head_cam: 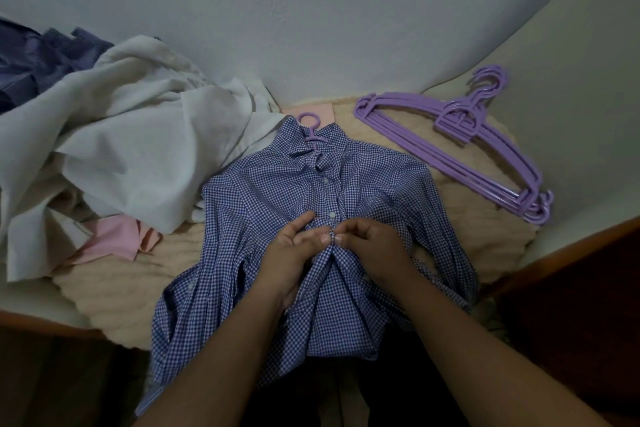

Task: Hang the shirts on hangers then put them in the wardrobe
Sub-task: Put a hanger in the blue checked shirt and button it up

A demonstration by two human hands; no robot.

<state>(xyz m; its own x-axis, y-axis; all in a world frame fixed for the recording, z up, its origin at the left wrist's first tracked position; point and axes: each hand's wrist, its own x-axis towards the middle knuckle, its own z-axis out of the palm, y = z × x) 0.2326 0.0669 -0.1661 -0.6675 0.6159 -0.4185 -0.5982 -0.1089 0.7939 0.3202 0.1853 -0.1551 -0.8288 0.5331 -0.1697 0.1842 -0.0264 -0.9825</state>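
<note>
A blue-and-white checked shirt [277, 198] lies face up on the bed, with a purple hanger [309, 128] inside it; only the hook sticks out at the collar. Both hands meet at the button placket in the middle of the shirt. My left hand [294, 246] pinches the placket edge from the left. My right hand [370, 246] pinches the cloth beside a button from the right. The top two buttons above my hands look fastened.
A stack of several purple hangers [460, 146] lies at the right on the beige blanket [478, 218]. A pile of white [131, 135], dark blue [38, 62] and pink [110, 236] clothes fills the left. Wooden bed edges [571, 250] run along the near sides; a pale wall stands behind.
</note>
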